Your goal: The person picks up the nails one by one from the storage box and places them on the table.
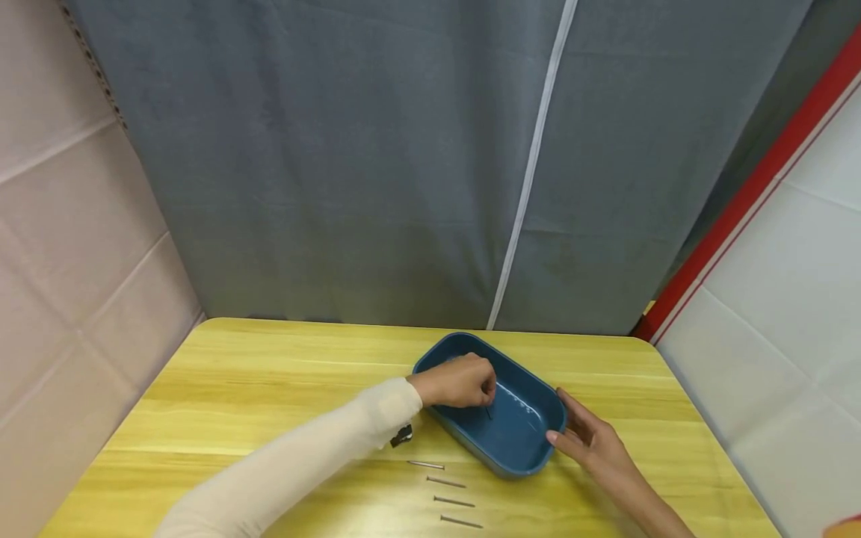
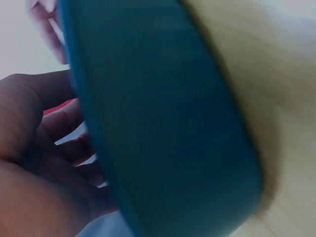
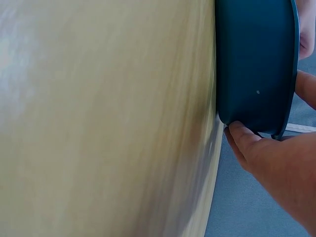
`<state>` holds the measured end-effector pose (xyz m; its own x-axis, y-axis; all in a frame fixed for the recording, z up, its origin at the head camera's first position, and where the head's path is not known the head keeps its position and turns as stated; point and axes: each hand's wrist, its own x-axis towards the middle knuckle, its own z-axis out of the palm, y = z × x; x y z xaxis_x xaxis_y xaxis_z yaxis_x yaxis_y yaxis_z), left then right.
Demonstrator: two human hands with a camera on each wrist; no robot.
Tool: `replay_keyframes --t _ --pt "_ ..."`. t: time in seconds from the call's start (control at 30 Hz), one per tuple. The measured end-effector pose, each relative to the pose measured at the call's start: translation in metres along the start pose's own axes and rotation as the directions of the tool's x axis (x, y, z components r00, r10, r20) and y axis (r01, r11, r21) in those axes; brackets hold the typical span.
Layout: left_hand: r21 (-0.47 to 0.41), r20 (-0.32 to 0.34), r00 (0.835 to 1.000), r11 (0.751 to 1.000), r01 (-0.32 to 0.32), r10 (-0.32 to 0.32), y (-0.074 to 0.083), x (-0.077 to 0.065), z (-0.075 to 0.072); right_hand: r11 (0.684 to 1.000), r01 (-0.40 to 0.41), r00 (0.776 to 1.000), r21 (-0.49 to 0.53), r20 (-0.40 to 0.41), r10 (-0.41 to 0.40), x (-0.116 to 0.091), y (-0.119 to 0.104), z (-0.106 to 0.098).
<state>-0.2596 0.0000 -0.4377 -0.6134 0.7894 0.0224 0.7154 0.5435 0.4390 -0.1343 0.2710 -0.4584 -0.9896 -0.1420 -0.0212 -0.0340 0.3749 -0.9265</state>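
Note:
A deep blue rectangular dish (image 1: 464,441) with rounded corners sits at an angle on the table. My left hand (image 1: 460,381) is inside it, fingers curled down, and a thin dark nail (image 1: 489,412) sticks out below the fingertips. In the left wrist view the dish's outer wall (image 2: 163,118) hides part of the left hand (image 2: 44,158). My right hand (image 1: 595,441) grips the dish's right end, thumb at the rim and fingers along the outside. Several grey nails (image 1: 446,482) lie in a row on the table in front of the dish.
The yellow wood-grain table (image 1: 269,388) ends at a grey curtain (image 1: 350,187) behind. Pale panels stand on the left (image 1: 81,261) and right (image 1: 773,321). A small black object (image 1: 401,436) shows under the left sleeve.

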Motion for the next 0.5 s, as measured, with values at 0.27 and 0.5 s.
replay_keyframes --t 0.27,0.5 --pt "0.069 0.025 1.0 0.997 -0.019 0.017 -0.022 0.019 0.034 1.0 -0.007 1.0 0.006 0.005 0.007 -0.001 0.0 -0.001" --pt "0.172 0.028 0.999 0.985 -0.031 0.026 -0.018 0.022 0.046 1.0 -0.01 1.0 0.016 -0.002 0.01 -0.003 0.0 -0.001"
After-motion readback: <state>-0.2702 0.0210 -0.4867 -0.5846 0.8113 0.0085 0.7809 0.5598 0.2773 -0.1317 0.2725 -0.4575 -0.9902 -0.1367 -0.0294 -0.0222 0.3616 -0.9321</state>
